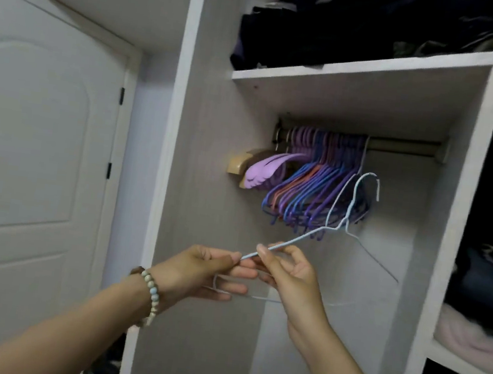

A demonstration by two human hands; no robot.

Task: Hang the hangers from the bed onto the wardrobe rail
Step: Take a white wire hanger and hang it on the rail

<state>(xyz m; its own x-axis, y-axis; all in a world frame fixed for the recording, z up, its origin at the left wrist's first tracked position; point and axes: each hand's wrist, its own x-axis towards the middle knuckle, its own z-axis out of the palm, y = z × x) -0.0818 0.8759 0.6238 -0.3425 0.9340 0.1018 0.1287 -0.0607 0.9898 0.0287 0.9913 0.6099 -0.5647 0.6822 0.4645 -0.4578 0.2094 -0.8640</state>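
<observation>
A thin pale-blue wire hanger (311, 233) is held up in front of the open wardrobe, its hook pointing up just below the rail. My left hand (197, 271) pinches its left end, and my right hand (288, 269) grips the same arm a little further along. The metal wardrobe rail (405, 146) runs under the shelf. Several purple, blue and pink hangers (310, 188) hang bunched on its left half, with a wooden hanger (243, 163) at the far left. The hanger's hook sits to the right of that bunch, apart from the rail.
A white shelf (361, 73) above the rail carries dark folded clothes (336, 27). Side compartments on the right hold folded clothes (475, 333). A white door (34, 160) stands to the left. The right half of the rail is bare.
</observation>
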